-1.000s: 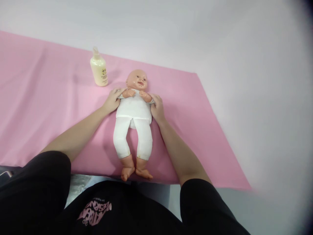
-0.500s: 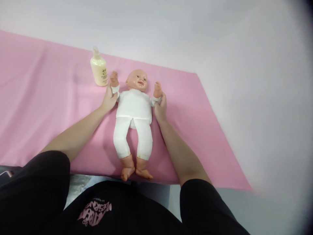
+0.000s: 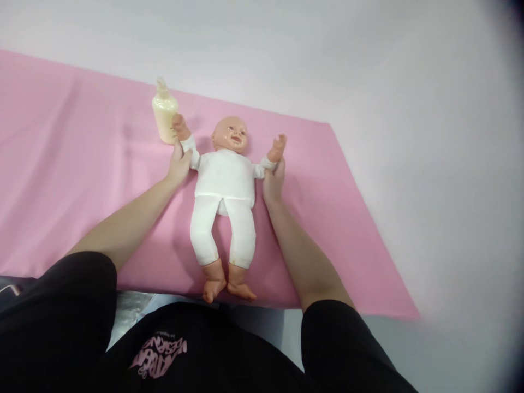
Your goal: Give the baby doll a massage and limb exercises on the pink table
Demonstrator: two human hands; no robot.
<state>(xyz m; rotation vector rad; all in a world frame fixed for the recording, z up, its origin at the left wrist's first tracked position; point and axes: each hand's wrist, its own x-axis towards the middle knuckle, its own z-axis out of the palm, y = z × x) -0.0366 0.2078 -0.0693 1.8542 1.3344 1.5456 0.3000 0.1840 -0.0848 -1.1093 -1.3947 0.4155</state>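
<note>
Plastic baby doll in white clothes (image 3: 224, 180) supine on the pink cloth (image 3: 73, 164); left hand (image 3: 179, 164) and right hand (image 3: 273, 180) each clasp a doll forearm, spread outward; cream lotion bottle (image 3: 164, 112) beside the doll's head.

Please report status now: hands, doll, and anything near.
Left hand grips doll at one wrist, right hand at the other. Doll on its back on pink cloth, arms spread. Bottle close behind one doll hand.

both arms outstretched, left hand (image 3: 179, 164) and right hand (image 3: 273, 180) in closed grip
</note>
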